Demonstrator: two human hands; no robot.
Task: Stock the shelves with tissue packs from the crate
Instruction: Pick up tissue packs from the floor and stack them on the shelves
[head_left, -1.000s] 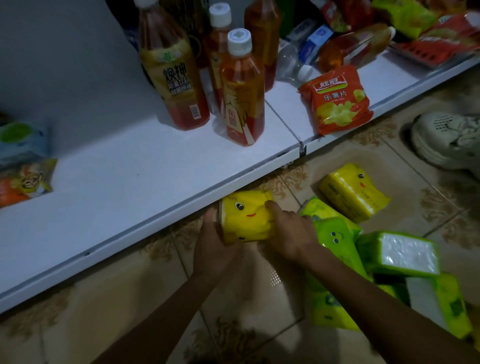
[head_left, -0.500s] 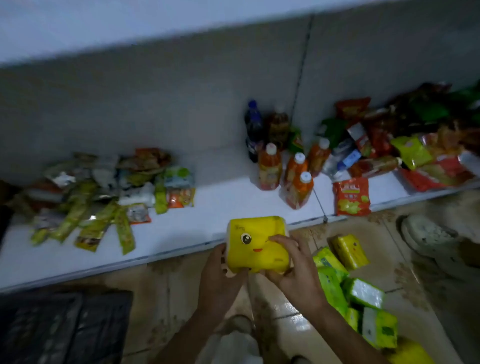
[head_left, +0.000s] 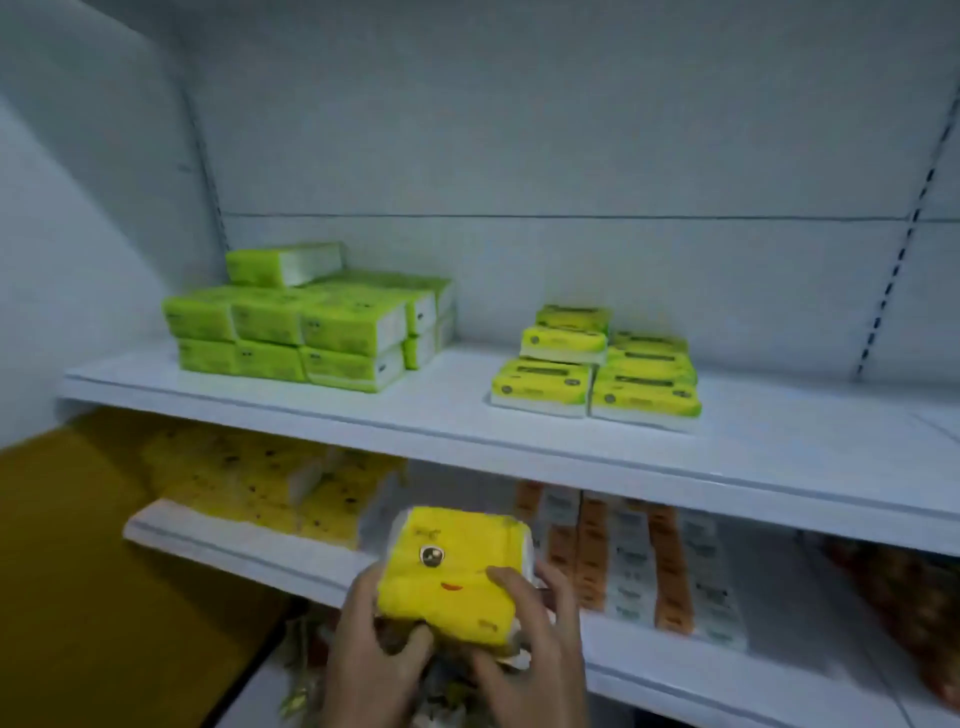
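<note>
Here the fingers (head_left: 508, 582) of the right hand (head_left: 530, 649) curl over the front and right edge of a yellow tissue pack (head_left: 447, 566) printed with a cartoon face, while the left hand (head_left: 371, 649) clasps its left side and lower corner, thumb tucked under; both hands grip it, and it is held in the air in front of the middle shelf (head_left: 234, 540), touching no shelf. Behind it, at the left of that shelf, sits a blurred stack of yellow packs (head_left: 249, 483) that look like the same kind, and to the right stand orange-and-white packages (head_left: 628, 561). Above, the upper shelf (head_left: 519, 447) carries a block of green tissue packs (head_left: 301, 327) on the left and a smaller pile of green-and-yellow packs (head_left: 597, 364), well apart from it. Stocking looks well under way: three groups are shelved, and this pack probably belongs with the yellow stack. The crate is out of view, so how many packs are left cannot be told.
</note>
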